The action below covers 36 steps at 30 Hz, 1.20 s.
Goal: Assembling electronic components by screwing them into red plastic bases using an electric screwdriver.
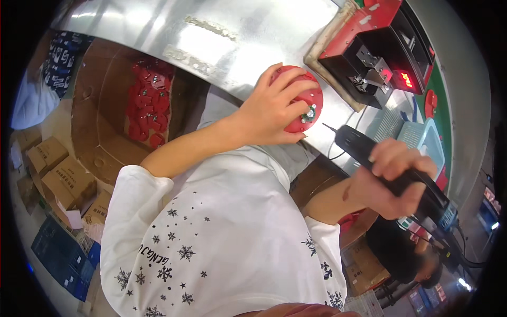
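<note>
Metal table (253, 31), black machine (381, 58), blue basket (432, 138), left hand (268, 110) across disc (316, 96)

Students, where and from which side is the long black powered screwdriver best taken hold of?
Probably around the thick middle of the screwdriver, wrapped from the person's side, as the right hand does. Its long rounded shape suits a full wrap, and its thin dark bit, pointing to the upper left, is better left free.
</note>
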### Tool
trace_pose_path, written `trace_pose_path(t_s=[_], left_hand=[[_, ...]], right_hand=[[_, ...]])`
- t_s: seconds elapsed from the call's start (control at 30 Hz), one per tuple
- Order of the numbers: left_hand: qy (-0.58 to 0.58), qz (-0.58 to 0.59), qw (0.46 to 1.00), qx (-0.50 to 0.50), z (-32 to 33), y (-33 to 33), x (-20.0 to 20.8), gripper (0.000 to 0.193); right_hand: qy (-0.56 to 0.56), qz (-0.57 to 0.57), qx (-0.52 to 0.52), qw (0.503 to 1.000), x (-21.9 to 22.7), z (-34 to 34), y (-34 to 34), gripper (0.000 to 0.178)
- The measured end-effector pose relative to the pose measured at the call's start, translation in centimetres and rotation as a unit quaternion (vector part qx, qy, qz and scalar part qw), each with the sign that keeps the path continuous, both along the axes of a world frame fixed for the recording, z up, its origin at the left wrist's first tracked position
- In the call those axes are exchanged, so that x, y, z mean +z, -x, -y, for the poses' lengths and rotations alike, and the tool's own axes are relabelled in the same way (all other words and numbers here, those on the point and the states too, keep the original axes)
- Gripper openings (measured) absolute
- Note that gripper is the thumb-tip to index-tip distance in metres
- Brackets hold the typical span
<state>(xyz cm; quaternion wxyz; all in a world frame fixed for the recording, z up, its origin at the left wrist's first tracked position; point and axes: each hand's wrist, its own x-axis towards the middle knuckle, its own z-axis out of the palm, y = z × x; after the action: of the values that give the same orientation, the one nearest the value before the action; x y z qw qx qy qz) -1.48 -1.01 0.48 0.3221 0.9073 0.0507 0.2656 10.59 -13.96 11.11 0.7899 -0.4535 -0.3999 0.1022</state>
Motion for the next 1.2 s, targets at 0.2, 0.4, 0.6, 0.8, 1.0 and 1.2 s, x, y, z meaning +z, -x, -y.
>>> trace_pose_path(t_s=[0.2, 0.4, 0.6, 0.8, 1.0, 1.2], left_hand=[[-0.033, -0.004, 0.987, 0.156, -4.5, 7.1, 1.6, 0.042], [-0.103, -0.053, 0.899, 0.423, -8.7, 17.9, 1.2, 0.045], [-0.151, -0.089, 0.855, 0.488, -11.1, 17.8, 0.0, 0.044], [-0.153, 0.063, 0.969, 0.184, -14.7, 1.6, 2.7, 0.029], [-0.135, 0.040, 0.987, 0.072, -20.4, -18.8, 1.8, 0.038], [-0.140, -0.039, 0.988, 0.046, -23.0, -27.9, -2.1, 0.040]], right_hand=[[0.097, -0.038, -0.109, 0.989, -2.5, -0.3, -0.7, 0.020], [0.084, -0.040, -0.132, 0.987, -3.2, -0.4, -0.5, 0.020], [0.067, -0.079, -0.131, 0.986, -3.9, 0.3, -0.9, 0.020], [0.059, -0.064, -0.174, 0.981, -3.8, 0.4, -0.4, 0.018], [0.053, -0.024, -0.177, 0.983, -3.7, -0.2, 0.2, 0.017], [0.063, -0.018, -0.186, 0.980, -3.8, -0.3, 0.7, 0.017]])
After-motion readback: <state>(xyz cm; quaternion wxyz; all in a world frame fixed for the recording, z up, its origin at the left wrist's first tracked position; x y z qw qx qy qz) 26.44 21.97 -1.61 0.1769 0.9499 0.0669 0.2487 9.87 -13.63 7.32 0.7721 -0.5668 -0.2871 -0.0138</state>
